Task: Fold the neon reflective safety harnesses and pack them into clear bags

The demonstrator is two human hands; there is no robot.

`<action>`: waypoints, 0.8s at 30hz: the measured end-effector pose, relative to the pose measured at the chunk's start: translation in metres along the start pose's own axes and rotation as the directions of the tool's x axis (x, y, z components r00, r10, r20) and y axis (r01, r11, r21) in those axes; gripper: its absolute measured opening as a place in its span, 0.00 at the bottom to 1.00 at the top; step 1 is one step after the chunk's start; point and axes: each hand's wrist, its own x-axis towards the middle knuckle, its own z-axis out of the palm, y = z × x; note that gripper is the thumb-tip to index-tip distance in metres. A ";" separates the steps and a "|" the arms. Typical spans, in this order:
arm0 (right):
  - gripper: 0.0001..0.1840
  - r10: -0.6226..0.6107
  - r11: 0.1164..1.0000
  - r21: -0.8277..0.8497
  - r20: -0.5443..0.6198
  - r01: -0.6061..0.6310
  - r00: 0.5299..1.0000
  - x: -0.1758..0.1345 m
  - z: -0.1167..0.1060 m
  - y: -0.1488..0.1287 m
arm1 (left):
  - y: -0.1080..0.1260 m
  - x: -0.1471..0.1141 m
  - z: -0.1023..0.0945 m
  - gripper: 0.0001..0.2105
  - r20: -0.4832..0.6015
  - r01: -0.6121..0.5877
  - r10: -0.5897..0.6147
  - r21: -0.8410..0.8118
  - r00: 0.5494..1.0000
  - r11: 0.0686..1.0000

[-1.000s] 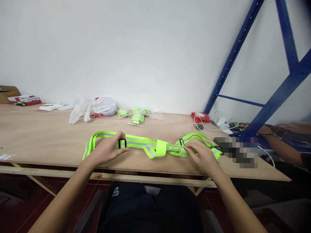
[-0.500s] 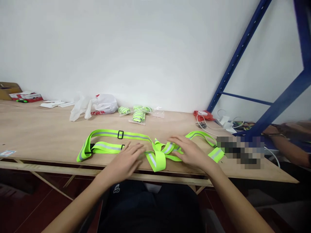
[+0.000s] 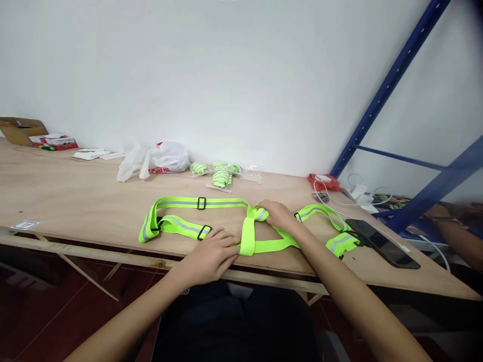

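Observation:
A neon-yellow reflective vest (image 3: 206, 202) made of elastic straps with grey stripes and black slide buckles lies spread along the table's front edge. My left hand (image 3: 217, 251) is closed over its lower strap, beside a black buckle, with the fingertips at the central loop; the strap beneath is hidden. My right hand (image 3: 281, 216) is closed on a folded piece of strap at the upper middle of the vest, thumb out of sight. Below it, a wide band runs rightwards under my forearm. The vest's right end curls beside a phone.
Bagged reflective straps (image 3: 222, 177) lie at the back beside a white plastic bag (image 3: 171, 157). The phone (image 3: 383, 244), with a cable, lies right. A blue rack post (image 3: 388, 90) rises behind. A cardboard box (image 3: 22, 131) stands far left. Another person's arm (image 3: 458, 236) shows at right.
My right hand has moved onto the upper strap and closed. The tangled middle has been opened into a squarer loop. My left hand has shifted towards the loop. The view has turned slightly.

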 end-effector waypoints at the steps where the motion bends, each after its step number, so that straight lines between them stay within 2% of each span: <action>1: 0.23 0.011 1.000 -0.022 -0.002 -0.011 1.000 0.001 0.000 0.003 | 0.001 0.001 -0.001 0.12 0.003 0.004 -0.004 -0.007 1.000 1.000; 5: 0.23 0.053 0.991 -0.128 0.029 -0.049 0.998 0.006 -0.001 0.009 | 0.001 0.003 -0.003 0.10 0.000 0.056 -0.056 -0.053 0.998 0.997; 10: 0.26 0.083 0.983 -0.165 0.039 -0.076 0.996 0.008 0.004 0.006 | -0.004 0.004 0.004 0.11 -0.075 0.135 -0.143 -0.107 0.987 0.985; 13: 0.25 0.096 0.981 -0.175 0.030 -0.090 0.995 0.007 0.010 0.006 | -0.008 0.002 0.008 0.14 -0.153 0.244 -0.268 -0.160 0.951 0.957; 16: 0.25 0.109 0.979 -0.175 0.017 -0.105 0.994 0.007 0.015 0.006 | -0.012 0.000 0.010 0.15 -0.160 0.337 -0.365 -0.179 0.917 0.924; 22: 0.23 0.120 0.983 -0.143 0.002 -0.118 0.993 0.005 0.014 0.009 | -0.018 0.000 0.013 0.09 -0.230 0.226 -0.202 0.084 0.952 0.970; 24: 0.22 0.099 0.988 -0.121 0.007 -0.097 0.995 0.003 0.010 0.010 | -0.017 -0.001 0.010 0.09 -0.221 0.193 -0.159 0.141 0.962 0.971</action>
